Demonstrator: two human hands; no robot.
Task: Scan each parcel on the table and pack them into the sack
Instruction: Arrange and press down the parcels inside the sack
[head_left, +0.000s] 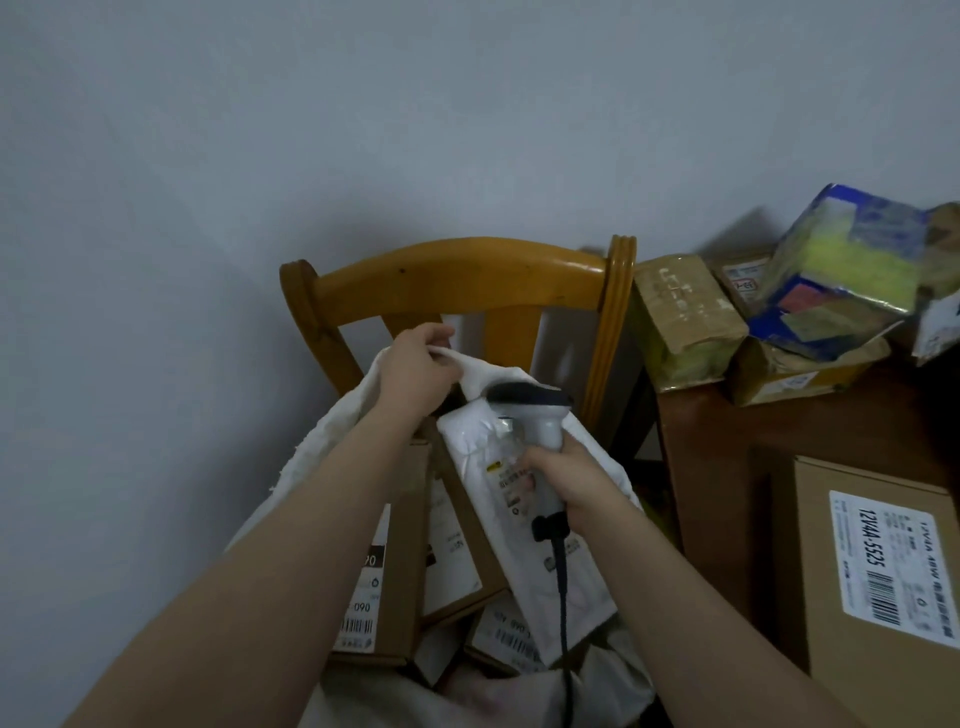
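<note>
Packing: left hand (415, 374) grips sack (322, 441) rim open; right hand (566, 478) grips scanner (540, 421) plus mailer (519, 566), half in sack. Next, likely: drop mailer, scan box (883, 571) on worktop (727, 431).

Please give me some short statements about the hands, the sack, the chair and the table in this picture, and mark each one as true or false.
1. The left hand grips the rim of the white sack. True.
2. The right hand holds nothing. False: it grips the scanner.
3. The white sack has no parcels in it yet. False: labelled cardboard boxes lie inside it.
4. The chair behind the white sack is wooden. True.
5. A brown box with a barcode label lies on the table at the right. True.
</note>
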